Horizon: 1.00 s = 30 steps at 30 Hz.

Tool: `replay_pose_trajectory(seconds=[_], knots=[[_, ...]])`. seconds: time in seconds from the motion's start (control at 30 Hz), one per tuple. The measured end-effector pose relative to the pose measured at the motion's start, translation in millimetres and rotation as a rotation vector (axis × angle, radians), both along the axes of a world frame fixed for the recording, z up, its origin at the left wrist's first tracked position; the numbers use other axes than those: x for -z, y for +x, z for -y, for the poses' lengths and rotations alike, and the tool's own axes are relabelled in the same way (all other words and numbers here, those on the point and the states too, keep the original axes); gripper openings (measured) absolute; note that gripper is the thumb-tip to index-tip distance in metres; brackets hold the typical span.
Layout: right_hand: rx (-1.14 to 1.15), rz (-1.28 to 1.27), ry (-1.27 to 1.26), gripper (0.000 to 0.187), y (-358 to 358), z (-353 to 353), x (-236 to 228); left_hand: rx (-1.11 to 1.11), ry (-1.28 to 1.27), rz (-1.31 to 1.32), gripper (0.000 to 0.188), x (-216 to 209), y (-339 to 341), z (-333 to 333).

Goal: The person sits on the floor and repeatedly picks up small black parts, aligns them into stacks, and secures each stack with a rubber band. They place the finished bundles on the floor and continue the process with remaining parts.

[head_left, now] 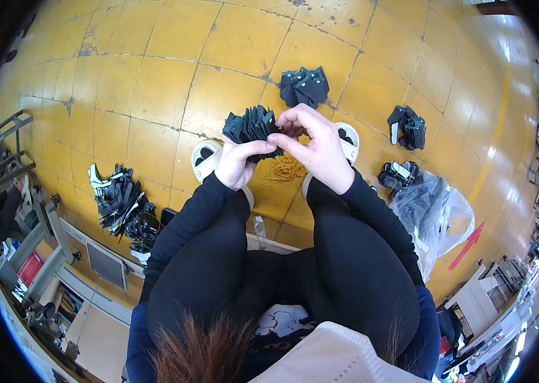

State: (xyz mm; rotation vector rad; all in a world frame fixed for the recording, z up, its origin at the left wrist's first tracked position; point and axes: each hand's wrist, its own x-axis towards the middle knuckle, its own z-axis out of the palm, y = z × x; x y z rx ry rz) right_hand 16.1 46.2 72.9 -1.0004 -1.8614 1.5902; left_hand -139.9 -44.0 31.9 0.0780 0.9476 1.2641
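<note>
Your left hand (236, 167) pinched the dark stack (248, 124) at its near edge; your right hand (315, 142) pinched its right end, above the yellow floor (155, 121), well inside the floor's side edges. A slackened left pinch could have let pieces drop among the yellow bands (288, 168).

This looks like a factory workshop: the worn yellow tiled floor (155, 38) carries a red arrow (467, 246), bundles of dark flat pieces (306, 86) lie about on it, a grey metal bench frame (94, 296) stands at the left, and a pale work table (479, 300) stands amid clutter at the right.
</note>
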Motion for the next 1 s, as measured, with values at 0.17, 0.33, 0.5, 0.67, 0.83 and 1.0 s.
replay_pose_trajectory(seconds=[0.17,0.33,0.5,0.67,0.83,1.0], knots=[[0.004,-0.049,0.052,0.018,-1.6,-4.3,1.6,-0.022,-0.018,0.018,0.038,2.4,-2.4,-3.3],[0.195,-0.082,-0.080,0.013,-7.5,5.0,1.9,-0.068,-0.016,0.026,0.040,-2.6,1.1,-3.9],[0.182,-0.015,0.059,0.018,-6.0,2.2,0.9,-0.058,0.000,0.059,0.042,-1.4,-2.1,-0.5],[0.067,-0.029,0.219,0.023,-4.7,0.5,-5.4,-0.016,0.037,0.038,0.042,-3.2,-1.7,-1.5],[0.153,0.055,0.204,0.025,16.9,-5.6,23.9,0.005,0.058,0.011,0.045,-7.2,8.1,-9.2],[0.369,0.544,0.276,0.046,111.3,-49.0,98.2,0.050,0.017,0.028,0.051,-3.2,3.3,-3.5]])
